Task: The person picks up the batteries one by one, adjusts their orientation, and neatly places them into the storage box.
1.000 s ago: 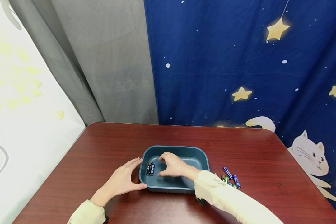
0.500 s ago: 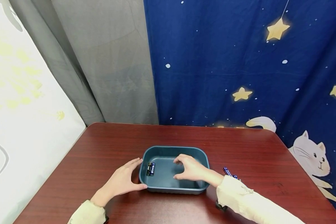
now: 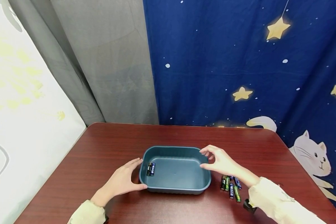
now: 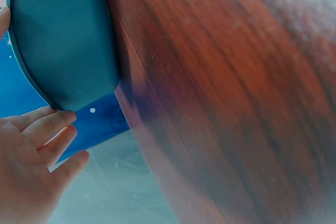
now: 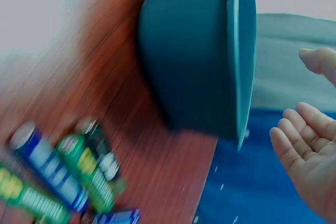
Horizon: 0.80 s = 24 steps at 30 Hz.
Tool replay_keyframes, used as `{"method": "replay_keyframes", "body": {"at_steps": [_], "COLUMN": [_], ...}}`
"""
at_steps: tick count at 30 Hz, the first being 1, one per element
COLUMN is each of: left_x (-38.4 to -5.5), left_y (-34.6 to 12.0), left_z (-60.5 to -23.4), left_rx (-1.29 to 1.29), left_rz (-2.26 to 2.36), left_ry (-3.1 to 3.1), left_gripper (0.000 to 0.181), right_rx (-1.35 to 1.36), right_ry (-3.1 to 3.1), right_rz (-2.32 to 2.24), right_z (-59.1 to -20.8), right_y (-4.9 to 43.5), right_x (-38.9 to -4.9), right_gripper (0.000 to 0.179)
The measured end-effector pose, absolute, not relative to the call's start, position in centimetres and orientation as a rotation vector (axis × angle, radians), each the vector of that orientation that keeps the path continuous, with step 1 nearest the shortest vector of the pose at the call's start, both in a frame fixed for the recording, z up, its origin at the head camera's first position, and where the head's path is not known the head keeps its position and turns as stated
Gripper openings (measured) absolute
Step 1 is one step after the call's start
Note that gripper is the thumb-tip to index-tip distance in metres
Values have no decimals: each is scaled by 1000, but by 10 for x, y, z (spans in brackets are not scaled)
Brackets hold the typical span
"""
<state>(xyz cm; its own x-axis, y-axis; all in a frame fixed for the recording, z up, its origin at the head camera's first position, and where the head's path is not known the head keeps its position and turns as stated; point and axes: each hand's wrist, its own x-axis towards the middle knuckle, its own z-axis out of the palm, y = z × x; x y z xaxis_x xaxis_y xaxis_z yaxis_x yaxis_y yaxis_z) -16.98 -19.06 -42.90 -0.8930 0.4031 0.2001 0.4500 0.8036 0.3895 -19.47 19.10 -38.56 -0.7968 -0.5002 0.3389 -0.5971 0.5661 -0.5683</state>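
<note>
A dark teal plastic bin (image 3: 175,189) stands on the table, with two batteries (image 3: 151,169) lying side by side at its left end. My left hand (image 3: 123,179) rests against the bin's left side, fingertips at the rim and thumb at the front corner; the left wrist view shows these fingers (image 4: 50,129) fairly straight. Over the bin's right rim is my right hand (image 3: 219,160), fingers loosely bent and thumb apart, holding nothing. Several batteries in blue, green and black (image 3: 231,190) lie in a loose group on the table, right of the bin and below my right forearm.
The reddish-brown table (image 3: 114,140) extends around the bin, its far edge against a grey curtain (image 3: 120,77) and a blue star-print curtain (image 3: 198,77). A white patterned sheet (image 3: 25,124) hangs on the left.
My right hand has moved right, from inside the bin to above its right rim, uncovering more of the loose batteries. The left hand and the bin have stayed put.
</note>
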Motion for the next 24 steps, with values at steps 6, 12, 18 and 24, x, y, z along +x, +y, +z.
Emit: {"method": "replay_keyframes", "body": {"at_steps": [6, 12, 18, 24], "left_x": [-170, -169, -170, -170], "left_y": [-190, -190, -191, -190], "left_z": [-429, -429, -428, -429], "left_rx": [-694, -690, -698, -688], "left_rz": [-655, -655, -650, -658], "left_ry": [-2866, -2873, -2864, -2875], "left_gripper": [90, 89, 89, 89], "right_rx": [870, 825, 818, 820], "right_ry": [-2652, -2676, -2734, -2774], "right_rz": [1031, 1005, 1055, 1078], "right_z": [-398, -417, -435, -448], "right_y": [225, 263, 297, 315], "right_x": [-194, -182, -173, -165], "right_gripper": [38, 37, 39, 38]}}
